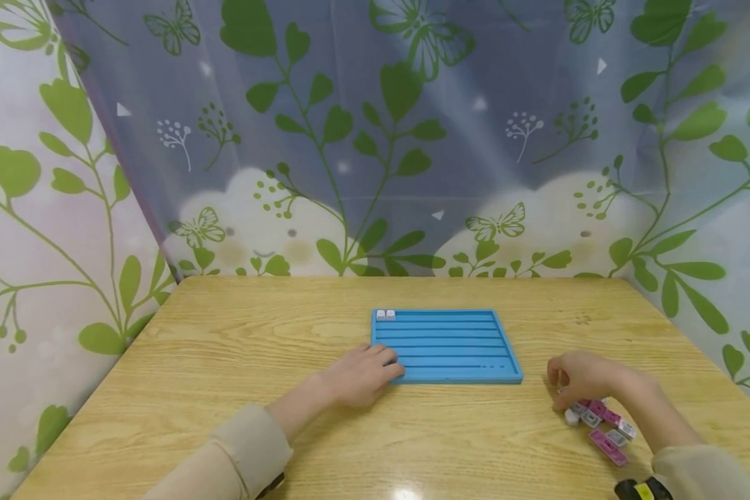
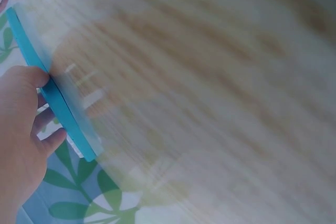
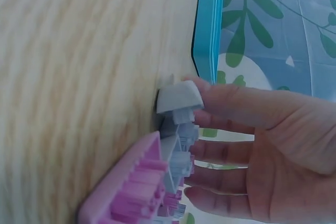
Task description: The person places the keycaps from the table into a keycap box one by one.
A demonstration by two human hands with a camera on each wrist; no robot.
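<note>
Before leafy sheeting [image 1: 450, 173], a wooden table [image 1: 225, 340] bears keycaps [image 1: 591, 417].

The left forearm [image 1: 296, 406] slants forward and inward, the left hand [image 1: 361, 375] palm down with its fingers [image 2: 54, 140] bent. The right forearm [image 1: 659, 408] angles leftward; the right hand [image 1: 587, 375] curves thumb [image 3: 236, 100] and forefinger [image 1: 554, 367] toward each other.

Head view high, forward and down; wrist views close and sideways, blue tray [image 1: 445, 352] in all three.
</note>
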